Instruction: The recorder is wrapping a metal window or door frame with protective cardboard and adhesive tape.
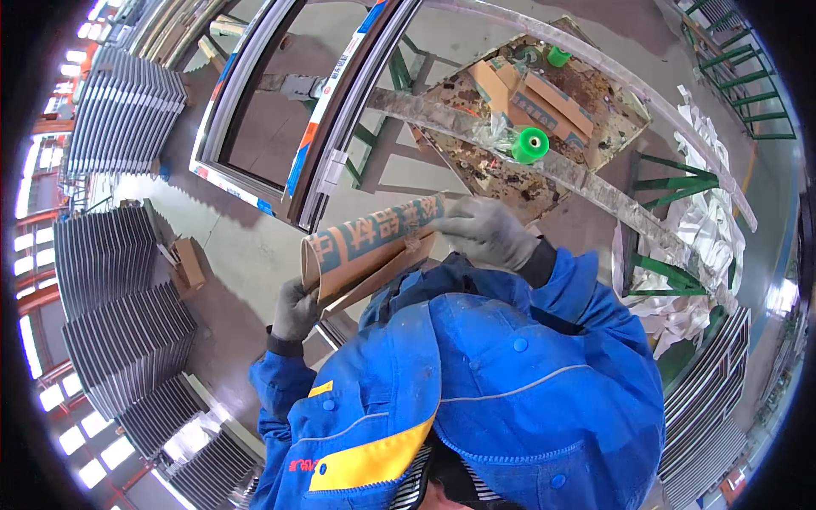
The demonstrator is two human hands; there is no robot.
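I wear grey work gloves and a blue jacket with yellow trim. Both hands hold a folded piece of brown cardboard (374,246) with blue printing, raised in front of my chest. My left hand (294,311) grips its lower left corner from below. My right hand (484,231) is closed over its upper right end. The cardboard is bent along its length, its printed side facing up.
A large window frame (255,183) with protective tape lies on green stands ahead. Beyond my right hand a dirty board (510,178) carries cardboard boxes (531,98) and green rolls (529,144). Stacks of grey metal profiles (119,280) stand left. White plastic film (705,229) is heaped right.
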